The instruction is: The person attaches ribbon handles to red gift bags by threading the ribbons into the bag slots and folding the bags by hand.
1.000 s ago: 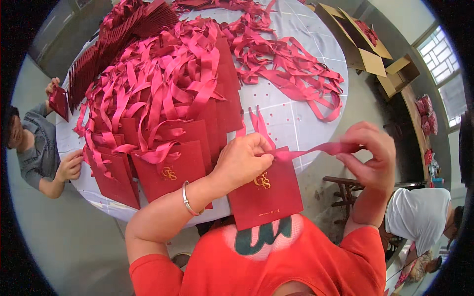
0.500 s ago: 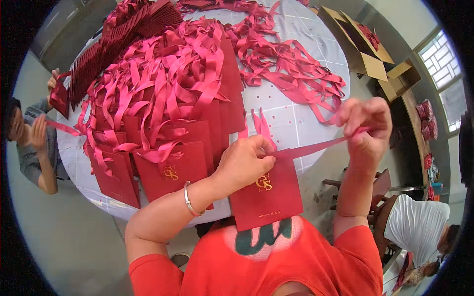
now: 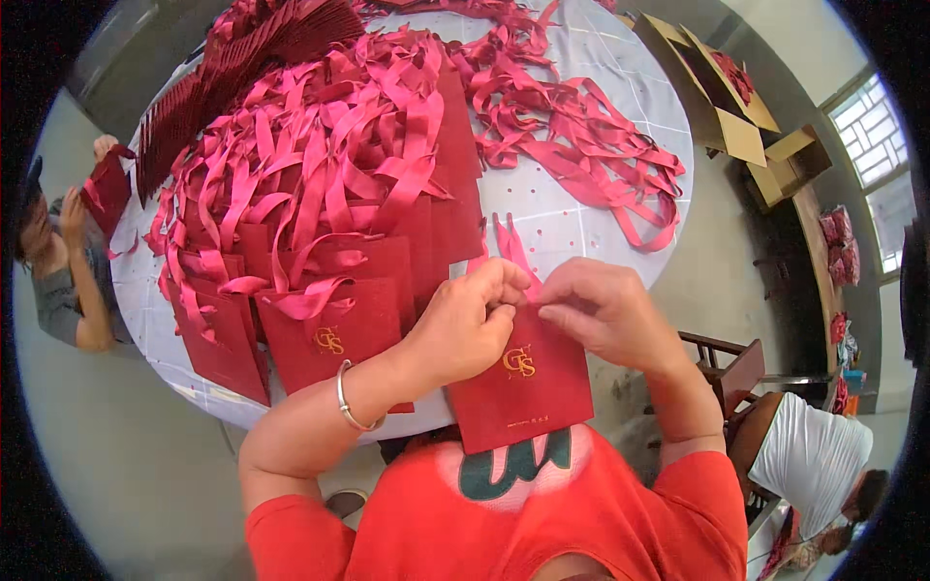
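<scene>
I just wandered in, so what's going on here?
A person in a red shirt has the left hand and right hand at the top of a red bag, by a pink ribbon; exactly what each pinches is unclear. More ribboned bags crowd the round table to the left, with a heap of ribbons farther back. At far left, another person holds another red bag.

A bag (image 3: pixel 521 399) of smooth, matt paper lies beneath the left hand (image 3: pixel 473 315) and right hand (image 3: pixel 605 308), satiny cloth ribbons (image 3: pixel 312 198) gleaming beyond them. A polished metal bangle (image 3: pixel 343 394) shines behind the left hand; matt cardboard boxes (image 3: pixel 741 138) sit beyond the right.
</scene>
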Available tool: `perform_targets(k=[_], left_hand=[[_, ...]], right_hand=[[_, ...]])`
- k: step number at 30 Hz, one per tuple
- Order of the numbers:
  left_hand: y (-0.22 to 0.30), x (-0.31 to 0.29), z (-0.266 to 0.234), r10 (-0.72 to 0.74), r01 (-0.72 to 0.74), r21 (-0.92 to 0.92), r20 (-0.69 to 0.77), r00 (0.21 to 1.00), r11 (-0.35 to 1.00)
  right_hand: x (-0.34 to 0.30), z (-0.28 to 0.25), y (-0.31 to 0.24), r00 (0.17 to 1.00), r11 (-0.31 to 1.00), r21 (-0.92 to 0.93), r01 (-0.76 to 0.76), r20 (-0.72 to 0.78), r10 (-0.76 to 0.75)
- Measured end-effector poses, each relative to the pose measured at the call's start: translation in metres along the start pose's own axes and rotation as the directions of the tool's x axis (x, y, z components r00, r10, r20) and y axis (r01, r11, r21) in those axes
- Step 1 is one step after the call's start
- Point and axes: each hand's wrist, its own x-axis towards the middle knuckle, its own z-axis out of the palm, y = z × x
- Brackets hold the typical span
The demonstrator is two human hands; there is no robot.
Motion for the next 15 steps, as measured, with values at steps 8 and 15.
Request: perform_targets(k=[8,15], left_hand=[[0.008,0.008,-0.025,0.274,-0.296,0.307,0.115,0.955,0.904],[0.013,0.012,-0.03,0.02,-0.047,0.122,0.217,0.976,0.991]], right_hand=[[-0.018,-0.016,0.023,0.964,0.957,0.116,-0.265,0.005,0.267],[-0.022,-0.023,0.043,0.919,0.839,0.376,-0.393,0.119,0.377]])
